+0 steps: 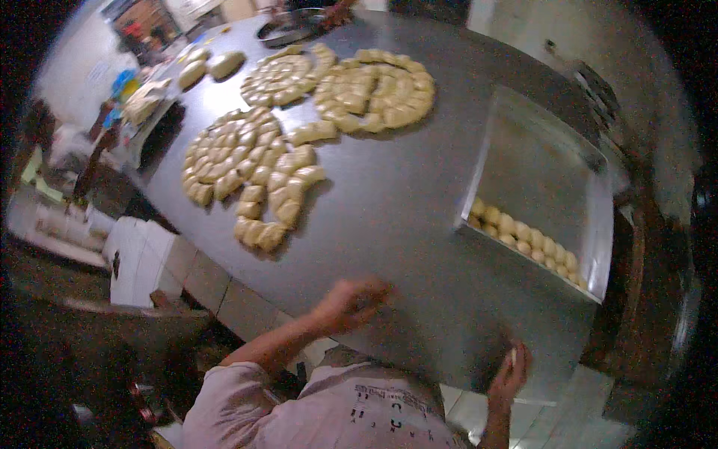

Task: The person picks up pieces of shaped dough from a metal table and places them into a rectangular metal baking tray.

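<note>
On the steel table (404,224), my left hand (355,299) is over the near edge, blurred, with its fingers bent; whether it holds anything is unclear. My right hand (510,370) is at the lower right with curled fingers round something small and pale that I cannot make out. Above my hands lie glossy clusters of cut dough pieces (374,97), with another large group (232,153) at the left and a smaller strip (265,232) nearest me. A metal tray (538,150) on the right has rows of small round dough balls (523,239) along its near side.
Several smooth dough lumps (224,65) sit at the far left. Another person's hands (329,19) are at a round metal pan (288,30) on the far edge. A white box (138,262) stands below the table's left side on a tiled floor.
</note>
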Demonstrator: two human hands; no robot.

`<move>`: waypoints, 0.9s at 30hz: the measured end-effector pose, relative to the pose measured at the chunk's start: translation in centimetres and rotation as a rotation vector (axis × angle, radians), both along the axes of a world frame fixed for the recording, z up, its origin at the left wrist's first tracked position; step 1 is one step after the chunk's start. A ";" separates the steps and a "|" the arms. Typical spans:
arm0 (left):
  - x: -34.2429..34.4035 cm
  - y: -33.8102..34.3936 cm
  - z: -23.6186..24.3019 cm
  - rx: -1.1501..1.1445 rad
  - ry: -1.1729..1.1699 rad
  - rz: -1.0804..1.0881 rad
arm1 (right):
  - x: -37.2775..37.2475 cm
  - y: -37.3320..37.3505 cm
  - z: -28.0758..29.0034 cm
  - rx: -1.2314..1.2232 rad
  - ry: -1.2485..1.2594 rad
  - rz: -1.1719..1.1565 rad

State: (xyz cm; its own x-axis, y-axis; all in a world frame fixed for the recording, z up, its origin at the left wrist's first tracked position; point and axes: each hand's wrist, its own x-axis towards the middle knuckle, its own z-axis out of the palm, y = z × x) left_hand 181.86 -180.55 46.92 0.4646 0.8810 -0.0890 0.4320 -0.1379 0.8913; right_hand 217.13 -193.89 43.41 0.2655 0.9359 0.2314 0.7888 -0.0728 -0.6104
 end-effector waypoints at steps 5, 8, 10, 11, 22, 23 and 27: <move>-12.3 2.3 -1.2 0.714 0.814 0.602 | 4.2 6.0 0.2 -0.147 -0.553 -0.463; -14.2 1.6 -2.6 0.507 0.804 0.507 | 0.8 5.3 -0.7 -0.020 -0.410 -0.285; -15.2 1.8 -2.8 0.482 0.926 0.463 | 1.2 2.7 -1.3 0.021 -0.313 -0.102; -16.0 1.8 -2.7 0.417 0.906 0.500 | 2.9 0.7 -1.9 0.010 -0.271 -0.054; 0.3 1.0 3.8 0.079 0.047 0.168 | 6.8 2.7 -1.0 0.169 -0.348 0.045; 2.4 0.7 4.2 -0.104 -0.189 0.134 | 8.6 2.8 -1.3 0.137 -0.405 -0.089; 7.9 1.2 2.4 -0.172 -0.130 0.193 | 11.1 5.0 -0.6 0.046 -0.363 -0.259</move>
State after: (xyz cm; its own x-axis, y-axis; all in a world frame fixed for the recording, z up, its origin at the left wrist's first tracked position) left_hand 189.74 -179.40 49.35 0.3070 0.9313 -0.1958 0.3160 0.0943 0.9441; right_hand 228.19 -188.88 42.86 0.3835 0.8358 0.3929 0.9119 -0.2754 -0.3043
